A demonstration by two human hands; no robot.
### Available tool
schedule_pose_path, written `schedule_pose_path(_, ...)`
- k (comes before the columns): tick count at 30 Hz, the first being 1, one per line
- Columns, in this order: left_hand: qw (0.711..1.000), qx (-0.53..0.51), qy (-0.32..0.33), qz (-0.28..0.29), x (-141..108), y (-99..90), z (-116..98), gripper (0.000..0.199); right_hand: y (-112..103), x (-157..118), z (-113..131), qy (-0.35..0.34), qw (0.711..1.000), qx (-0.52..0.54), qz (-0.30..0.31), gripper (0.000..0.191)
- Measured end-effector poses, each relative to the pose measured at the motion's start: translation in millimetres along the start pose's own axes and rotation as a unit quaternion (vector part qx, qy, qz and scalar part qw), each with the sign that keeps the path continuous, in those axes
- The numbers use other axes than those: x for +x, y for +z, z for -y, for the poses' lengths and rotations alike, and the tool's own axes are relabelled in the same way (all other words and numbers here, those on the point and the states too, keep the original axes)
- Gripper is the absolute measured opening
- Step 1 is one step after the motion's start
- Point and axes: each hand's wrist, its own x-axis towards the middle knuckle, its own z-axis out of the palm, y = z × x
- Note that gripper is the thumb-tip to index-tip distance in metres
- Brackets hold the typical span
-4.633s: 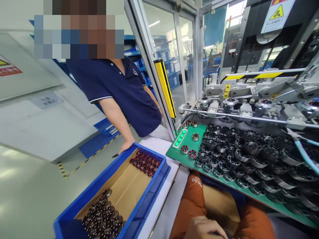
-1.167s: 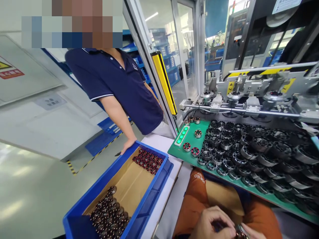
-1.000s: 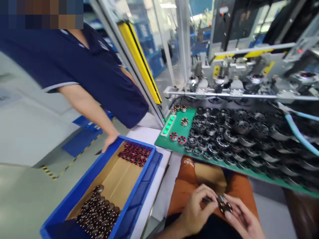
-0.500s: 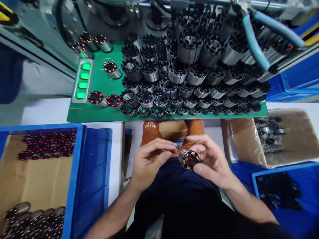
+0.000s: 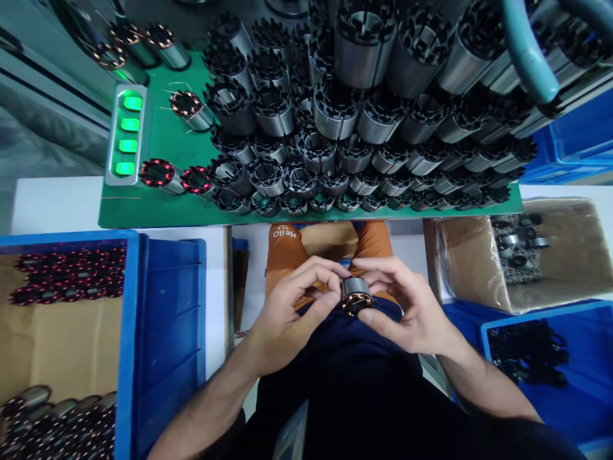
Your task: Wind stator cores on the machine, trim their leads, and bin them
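Note:
A copper-wound motor stator (image 5: 357,295), a steel ring with dark slotted ends, is held over my lap. My right hand (image 5: 407,306) grips its right side, the thumb at the lower rim and the fingers behind. My left hand (image 5: 301,306) pinches at its left side, fingertips touching the steel. Whether a small piece sits between the left fingertips is hidden. Beyond my hands, rows of unwound stators (image 5: 335,115) stand on the green mat (image 5: 163,207). Several wound stators with copper wire (image 5: 189,108) are at the mat's left, two with red wire (image 5: 158,172).
A green-lit counter strip (image 5: 127,131) lies at the mat's left. The blue bin (image 5: 134,306) at left holds stacked wound stators. At right stand a plastic-lined carton (image 5: 469,262) with metal parts and a blue bin (image 5: 594,358) with black parts. Blue-handled pliers (image 5: 529,54) hang at upper right.
My left hand has moved right and now touches the stator. The stator has turned and shifted slightly left in my right hand. The view has moved closer to the bench.

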Motion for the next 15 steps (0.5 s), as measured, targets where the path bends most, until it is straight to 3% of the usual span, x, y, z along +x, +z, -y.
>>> schedule_pose_path(4, 0.996, -0.068, -0.052, -0.005, 2, 10.3, 29, 0.037, 2, -6, -7, 0.036, 0.989, 0.146, 0.001, 0.06)
schedule_pose_path(8, 0.995, -0.047, -0.037, -0.085, 2, 6.0, 52, 0.034, 2, -4, -7, 0.063, 0.985, 0.16, -0.025, 0.062)
schedule_pose_path(11, 0.987, 0.042, 0.066, -0.14, -8, -0.5, 37, 0.045, 3, -2, -8, 0.072, 0.991, 0.107, -0.046, 0.06)
schedule_pose_path(13, 0.972, 0.117, 0.162, -0.124, -16, 3.9, 20, 0.067, 5, -7, -17, 0.09, 0.991, 0.075, -0.063, 0.059)
schedule_pose_path(15, 0.961, 0.152, 0.211, -0.098, -19, 14.2, 12, 0.073, 7, -15, -41, 0.12, 0.986, 0.057, -0.097, 0.065)
